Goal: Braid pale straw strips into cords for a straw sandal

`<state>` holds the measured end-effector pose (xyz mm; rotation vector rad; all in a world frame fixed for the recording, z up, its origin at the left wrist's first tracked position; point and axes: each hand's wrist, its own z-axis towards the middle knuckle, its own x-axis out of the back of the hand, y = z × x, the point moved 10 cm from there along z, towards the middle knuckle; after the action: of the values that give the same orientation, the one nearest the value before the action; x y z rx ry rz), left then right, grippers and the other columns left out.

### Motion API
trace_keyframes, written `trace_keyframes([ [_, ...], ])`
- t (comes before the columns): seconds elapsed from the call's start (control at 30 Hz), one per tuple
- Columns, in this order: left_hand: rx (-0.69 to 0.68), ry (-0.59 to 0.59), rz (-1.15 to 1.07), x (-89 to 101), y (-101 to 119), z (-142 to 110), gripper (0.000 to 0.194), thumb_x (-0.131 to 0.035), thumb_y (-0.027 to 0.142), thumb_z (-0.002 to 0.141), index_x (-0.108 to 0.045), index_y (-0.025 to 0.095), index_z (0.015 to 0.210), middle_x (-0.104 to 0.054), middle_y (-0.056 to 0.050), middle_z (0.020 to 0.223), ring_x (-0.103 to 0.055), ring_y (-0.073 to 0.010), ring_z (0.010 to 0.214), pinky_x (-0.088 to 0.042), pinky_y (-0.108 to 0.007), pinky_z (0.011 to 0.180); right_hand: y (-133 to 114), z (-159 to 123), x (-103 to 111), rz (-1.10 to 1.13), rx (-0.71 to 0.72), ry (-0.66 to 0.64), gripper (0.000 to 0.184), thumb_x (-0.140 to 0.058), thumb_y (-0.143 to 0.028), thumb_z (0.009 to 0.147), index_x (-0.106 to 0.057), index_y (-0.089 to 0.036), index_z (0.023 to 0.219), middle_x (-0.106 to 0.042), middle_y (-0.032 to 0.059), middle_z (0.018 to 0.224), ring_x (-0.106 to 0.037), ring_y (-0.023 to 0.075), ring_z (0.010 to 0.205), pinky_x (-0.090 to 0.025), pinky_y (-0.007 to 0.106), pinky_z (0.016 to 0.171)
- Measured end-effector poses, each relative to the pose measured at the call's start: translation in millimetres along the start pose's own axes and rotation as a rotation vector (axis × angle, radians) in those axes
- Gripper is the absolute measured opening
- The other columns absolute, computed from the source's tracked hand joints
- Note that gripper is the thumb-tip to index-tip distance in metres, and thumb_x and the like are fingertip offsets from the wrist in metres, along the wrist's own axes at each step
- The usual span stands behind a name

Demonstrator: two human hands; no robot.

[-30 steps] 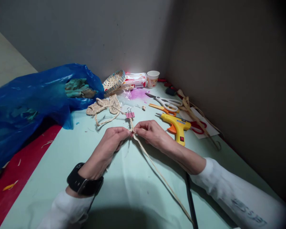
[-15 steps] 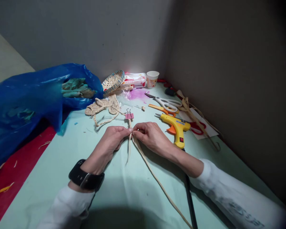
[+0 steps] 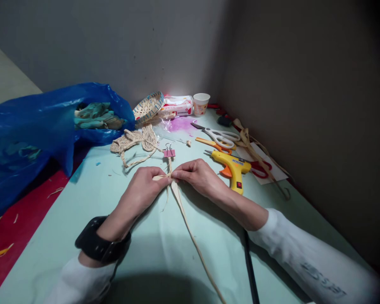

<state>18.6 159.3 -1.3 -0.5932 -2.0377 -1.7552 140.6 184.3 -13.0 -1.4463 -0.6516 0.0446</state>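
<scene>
My left hand (image 3: 145, 185) and my right hand (image 3: 194, 174) meet over the pale green table (image 3: 164, 249), both pinched on tan straw strips (image 3: 185, 217) just below a braided straw cord (image 3: 169, 165). The cord runs up to a pink binder clip (image 3: 169, 152). One long strip trails from my fingers toward the near edge. A black watch (image 3: 99, 247) sits on my left wrist.
A yellow glue gun (image 3: 232, 167) lies right of my right hand, with white scissors (image 3: 220, 136), orange scissors and red scissors behind it. A braided straw pile (image 3: 136, 141), woven basket (image 3: 148, 107), paper cup (image 3: 201, 103) and blue plastic bag (image 3: 41, 131) stand at the back and left.
Both hands have shifted slightly toward the clip. The left hand has turned and now holds a strip crosswise; the loose short strand hangs below the fingers.
</scene>
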Motion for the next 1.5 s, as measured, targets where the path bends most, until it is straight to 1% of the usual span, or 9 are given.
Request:
trace_keyframes([
  [0.17, -0.074, 0.107, 0.237, -1.8, 15.2, -8.1, 0.021, -0.059, 0.031, 0.074, -0.056, 0.019, 0.056, -0.053, 0.002, 0.055, -0.046, -0.0164, 0.059, -0.029, -0.027, 0.056, 0.7, -1.2, -1.5, 0.025, -0.012, 0.03, 0.028, -0.055, -0.031, 0.08, -0.073, -0.013, 0.069, -0.057, -0.0007, 0.057, -0.043, 0.0104, 0.059, -0.031, 0.022, 0.054],
  [0.4, -0.041, 0.096, 0.166, -7.9, 9.5, -13.0, 0.018, -0.057, 0.03, 0.075, -0.062, 0.018, 0.064, -0.059, -0.001, 0.061, -0.049, -0.0181, 0.063, -0.031, -0.027, 0.059, 9.4, 0.5, -1.2, 0.092, -0.096, 0.034, 0.022, -0.062, -0.029, 0.074, -0.075, -0.012, 0.074, -0.065, 0.0018, 0.064, -0.051, 0.012, 0.064, -0.037, 0.021, 0.059],
  [0.67, -0.056, 0.034, 0.174, -4.4, 7.3, -13.7, 0.03, -0.052, 0.036, 0.081, -0.047, 0.02, 0.056, -0.044, 0.003, 0.054, -0.039, -0.0144, 0.056, -0.026, -0.026, 0.053, 9.4, -1.4, 0.9, 0.059, -0.098, 0.056, 0.023, -0.06, -0.031, 0.074, -0.073, -0.013, 0.071, -0.059, -0.0001, 0.057, -0.047, 0.0102, 0.055, -0.033, 0.021, 0.051],
  [0.87, -0.112, 0.094, 0.484, -2.4, 26.1, -22.4, 0.029, -0.041, 0.035, 0.089, -0.045, 0.022, 0.063, -0.052, -0.001, 0.06, -0.048, -0.0195, 0.06, -0.026, -0.03, 0.057, 2.9, -2.2, -1.8, 0.052, -0.026, 0.065, 0.022, -0.056, -0.028, 0.077, -0.068, -0.013, 0.066, -0.057, -0.001, 0.052, -0.05, 0.0088, 0.051, -0.034, 0.02, 0.052],
  [0.97, -0.124, 0.1, 0.712, -15.7, 34.9, -36.9, 0.029, -0.03, 0.03, 0.093, -0.053, 0.022, 0.076, -0.062, -0.008, 0.069, -0.056, -0.0251, 0.064, -0.026, -0.033, 0.059, 8.8, -1.0, -7.4, 0.156, -0.067, 0.03, 0.021, -0.055, -0.027, 0.077, -0.07, -0.014, 0.069, -0.059, -0.0007, 0.053, -0.051, 0.008, 0.048, -0.036, 0.019, 0.051],
  [1.07, -0.161, 0.053, 0.801, -38.6, 38.2, -49.1, 0.031, -0.029, 0.025, 0.093, -0.059, 0.019, 0.089, -0.068, -0.013, 0.079, -0.064, -0.0294, 0.071, -0.028, -0.034, 0.059, 13.2, -2.1, -10.1, 0.306, -0.144, 0.001, 0.018, -0.058, -0.024, 0.074, -0.072, -0.013, 0.071, -0.053, -0.0035, 0.046, -0.04, 0.006, 0.041, -0.029, 0.019, 0.044],
  [1.27, -0.139, -0.083, 0.973, -74.7, 36.2, -54.3, 0.038, -0.03, 0.004, 0.086, -0.061, 0.012, 0.107, -0.07, -0.018, 0.083, -0.068, -0.0284, 0.072, -0.032, -0.033, 0.056, 11.7, -7.6, -17.7, 0.633, -0.312, -0.072, 0.014, -0.053, -0.011, 0.067, -0.065, -0.01, 0.061, -0.039, -0.0069, 0.038, -0.025, 0.0036, 0.038, -0.016, 0.018, 0.038],
  [1.4, -0.21, -0.036, 0.896, -58.8, 52.1, -53.4, 0.032, -0.034, 0.014, 0.091, -0.066, 0.017, 0.092, -0.071, -0.013, 0.084, -0.067, -0.0266, 0.072, -0.037, -0.032, 0.059, 15.8, -5.5, -16.5, 0.66, -0.338, -0.042, 0.013, -0.049, -0.007, 0.064, -0.056, -0.012, 0.055, -0.047, -0.0044, 0.045, -0.026, 0.0029, 0.038, -0.015, 0.018, 0.037],
  [1.5, -0.197, 0.214, 0.576, -8.5, 53.0, -44.4, 0.033, -0.039, 0.031, 0.093, -0.065, 0.019, 0.078, -0.07, -0.009, 0.081, -0.064, -0.0251, 0.076, -0.041, -0.034, 0.066, 17.3, -3.6, -16.3, 0.667, -0.313, -0.03, 0.013, -0.049, -0.008, 0.066, -0.055, -0.012, 0.055, -0.048, -0.0039, 0.047, -0.028, 0.0032, 0.039, -0.015, 0.018, 0.038],
])
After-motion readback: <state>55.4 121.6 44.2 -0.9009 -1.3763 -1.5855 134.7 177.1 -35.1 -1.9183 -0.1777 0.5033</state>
